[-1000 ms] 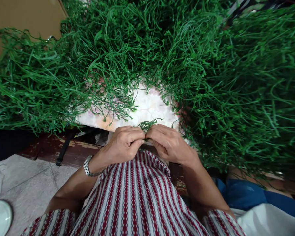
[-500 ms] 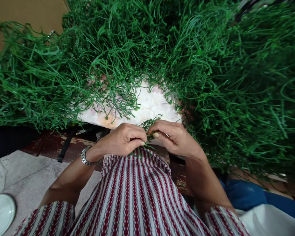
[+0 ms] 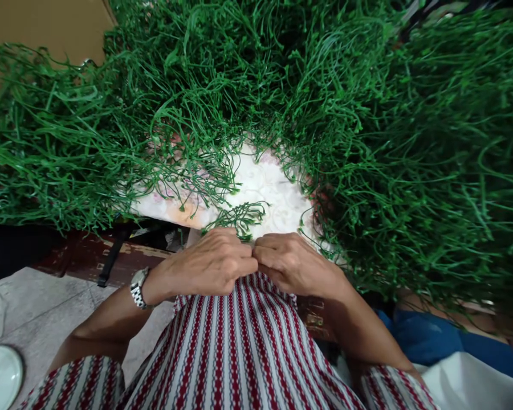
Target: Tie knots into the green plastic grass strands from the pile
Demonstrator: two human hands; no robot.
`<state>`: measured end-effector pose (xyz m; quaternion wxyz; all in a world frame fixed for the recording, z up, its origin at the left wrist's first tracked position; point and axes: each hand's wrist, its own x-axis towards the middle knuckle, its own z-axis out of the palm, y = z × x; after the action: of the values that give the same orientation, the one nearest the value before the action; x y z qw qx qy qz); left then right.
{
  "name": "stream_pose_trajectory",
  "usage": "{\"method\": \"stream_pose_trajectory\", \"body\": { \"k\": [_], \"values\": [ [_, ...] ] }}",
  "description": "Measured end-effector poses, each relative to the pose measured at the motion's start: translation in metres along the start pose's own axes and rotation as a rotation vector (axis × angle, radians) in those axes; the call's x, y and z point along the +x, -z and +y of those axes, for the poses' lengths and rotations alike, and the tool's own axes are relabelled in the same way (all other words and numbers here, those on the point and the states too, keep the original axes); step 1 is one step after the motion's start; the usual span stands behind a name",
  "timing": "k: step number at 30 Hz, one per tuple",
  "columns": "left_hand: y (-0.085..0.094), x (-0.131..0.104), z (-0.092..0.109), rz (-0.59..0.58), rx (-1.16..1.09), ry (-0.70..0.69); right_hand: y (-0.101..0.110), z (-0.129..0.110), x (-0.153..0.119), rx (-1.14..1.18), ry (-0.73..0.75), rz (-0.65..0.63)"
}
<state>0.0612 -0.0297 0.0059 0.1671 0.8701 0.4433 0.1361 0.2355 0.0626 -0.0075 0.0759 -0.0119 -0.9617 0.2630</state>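
Nearest the viewer is the person's red, white and dark striped garment (image 3: 226, 341), with a white cloth (image 3: 465, 381) and blue fabric (image 3: 427, 336) to its right. At lower left, a pale round dish (image 3: 0, 376) appears, partly cut off by the edge of view, over grey flooring (image 3: 60, 307). A metal-banded watch (image 3: 138, 289) is worn at the left wrist. Ahead of the garment, the left hand (image 3: 218, 262) and right hand (image 3: 297, 265) meet at the fingers. The left grip is closed on a small bunch of green stems (image 3: 241, 215), its tips projecting beyond the knuckles over the near part of the table's pale floral covering (image 3: 277, 193). The right grip is curled, fingertips concealed; whether it pinches stem ends cannot be told. Beyond, a large heap of similar stems (image 3: 222, 74) surrounds the exposed covering left, right and behind. At far upper left stands a plain brown panel (image 3: 47, 28).
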Motion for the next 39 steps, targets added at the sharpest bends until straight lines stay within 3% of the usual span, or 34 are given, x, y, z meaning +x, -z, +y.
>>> {"method": "stream_pose_trajectory", "body": {
  "k": [3,5,8,10,14,19,25,31,36,39],
  "values": [
    [0.003,-0.002,-0.005,-0.028,-0.141,-0.021,0.006,0.004,-0.004,0.07,0.077,-0.018],
    [0.002,-0.004,-0.01,0.119,-0.324,0.076,0.01,0.007,-0.007,0.142,0.044,0.148],
    [0.001,-0.004,-0.014,0.436,-0.626,0.339,0.012,0.01,-0.007,0.265,-0.103,0.48],
    [-0.001,-0.002,-0.014,0.536,-0.771,0.434,0.01,0.008,-0.002,0.307,-0.173,0.585],
    [-0.006,0.003,-0.008,0.615,-0.808,0.459,0.001,0.001,0.014,0.321,-0.224,0.569],
    [-0.017,0.005,0.001,0.751,-0.602,0.494,-0.009,-0.001,0.024,0.378,-0.23,0.469],
    [-0.023,0.002,0.006,0.772,-0.285,0.438,-0.014,-0.001,0.019,0.22,-0.197,0.434],
    [-0.015,0.0,0.002,0.594,-0.352,0.39,-0.012,0.003,0.015,0.194,-0.185,0.463],
    [-0.012,0.001,0.001,0.64,-0.303,0.369,-0.013,0.006,0.016,0.3,-0.148,0.505],
    [-0.009,0.001,0.003,0.567,-0.18,0.367,-0.014,0.007,0.015,0.317,-0.112,0.476]
  ]
}}
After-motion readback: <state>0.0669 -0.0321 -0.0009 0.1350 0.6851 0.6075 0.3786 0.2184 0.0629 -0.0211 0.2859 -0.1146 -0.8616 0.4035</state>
